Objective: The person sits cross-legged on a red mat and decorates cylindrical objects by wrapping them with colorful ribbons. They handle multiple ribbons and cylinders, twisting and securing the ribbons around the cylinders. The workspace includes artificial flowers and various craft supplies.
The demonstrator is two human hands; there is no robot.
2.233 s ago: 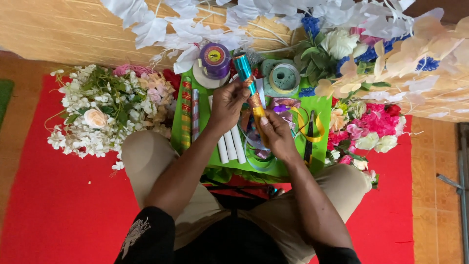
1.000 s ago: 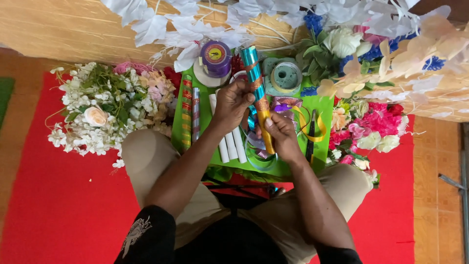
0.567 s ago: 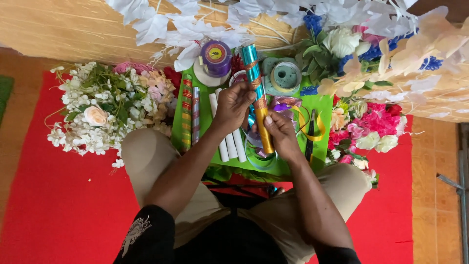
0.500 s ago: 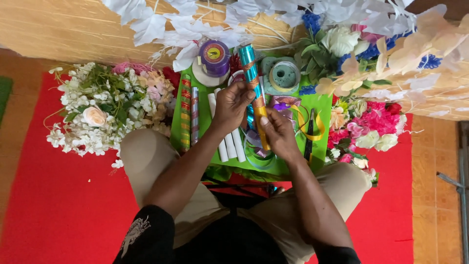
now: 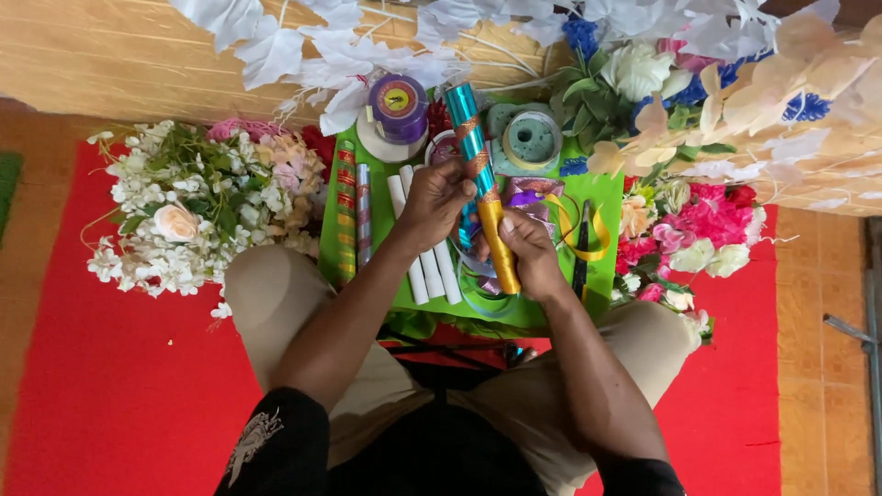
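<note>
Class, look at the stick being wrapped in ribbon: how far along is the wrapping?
Done: the lower part of the stick is covered in gold ribbon. In hand: the right hand grips that gold end while the left hand works at the join with the teal part. Left: the teal upper part is uncovered, and three white sticks lie bare on the green tray.

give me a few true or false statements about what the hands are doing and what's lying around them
1. Both hands hold a stick wrapped in teal and gold foil. True; the left hand and the right hand both grip it.
2. The purple ribbon spool lies on the person's lap. False; it sits at the far end of the green tray.
3. White rolls lie on the tray. True.
4. The mat is blue. False; it is red.
</note>
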